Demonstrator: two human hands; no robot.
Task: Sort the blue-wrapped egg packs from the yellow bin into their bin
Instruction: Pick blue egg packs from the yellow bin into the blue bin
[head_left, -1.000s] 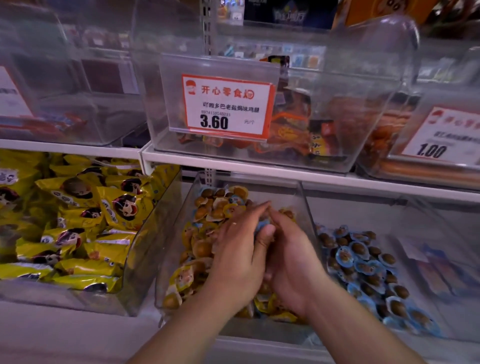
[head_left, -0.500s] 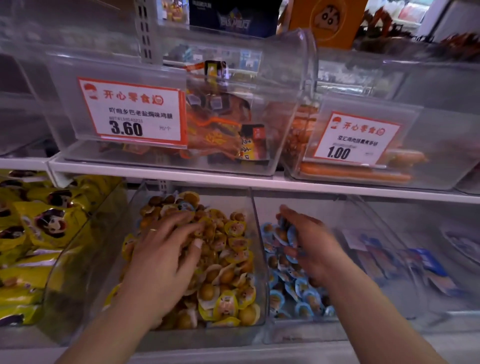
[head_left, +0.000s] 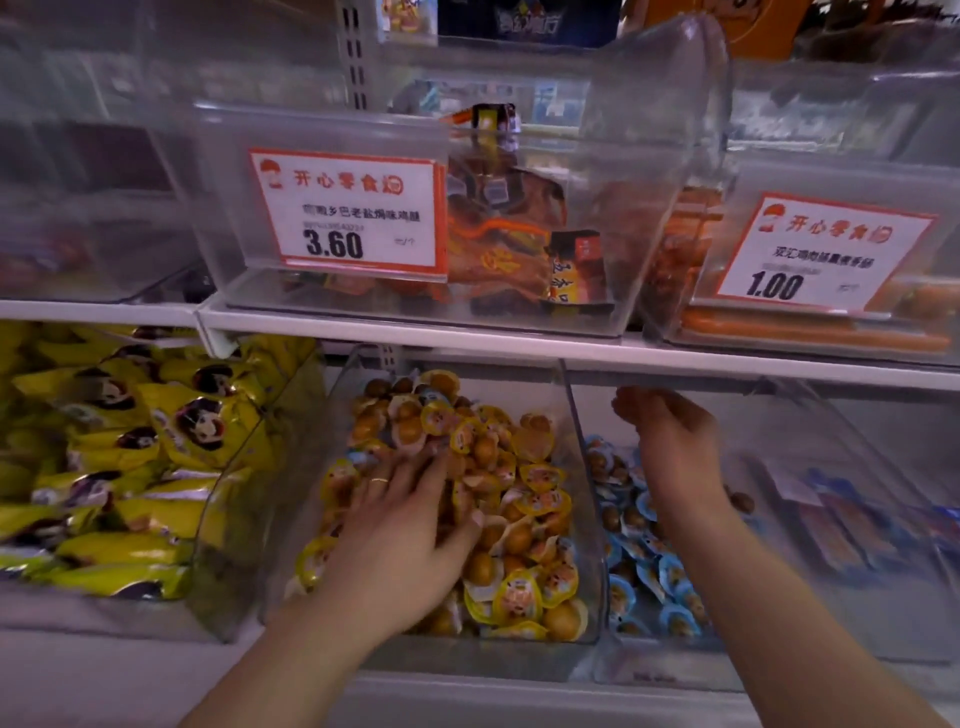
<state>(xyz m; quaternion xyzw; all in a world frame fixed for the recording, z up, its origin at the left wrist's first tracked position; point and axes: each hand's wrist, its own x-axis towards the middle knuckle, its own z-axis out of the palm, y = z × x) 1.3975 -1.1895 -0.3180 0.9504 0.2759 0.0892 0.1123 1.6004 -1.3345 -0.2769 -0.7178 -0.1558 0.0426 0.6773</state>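
White shop shelving (head_left: 467, 348) carries clear plastic bins. Small round blue-wrapped egg packs (head_left: 644, 561) lie heaped in the right bin (head_left: 779, 426); a few sit among yellow-wrapped packs (head_left: 524, 519) in the middle bin (head_left: 582, 467). Left hand (head_left: 410, 530) rests spread on them; right hand (head_left: 670, 441) hovers, fingers loose, holding nothing visible.

Two shelves crossed the frame. On the lower shelf (head_left: 675, 364), three clear bins stood side by side. The leftmost bin (head_left: 244, 519), at the left edge, held large snack bags (head_left: 130, 467). The middle bin (head_left: 584, 519), at lower centre, held egg packs (head_left: 524, 519), and the left hand (head_left: 400, 540) lay on top of them. Just right of it, the neighbouring bin (head_left: 841, 519) held more egg packs (head_left: 644, 566) in its left part, with the right hand (head_left: 670, 447) above them. On the upper shelf, a bin (head_left: 649, 234) at centre carried a price card (head_left: 348, 213) on its front; another card (head_left: 821, 254) sat at the right.
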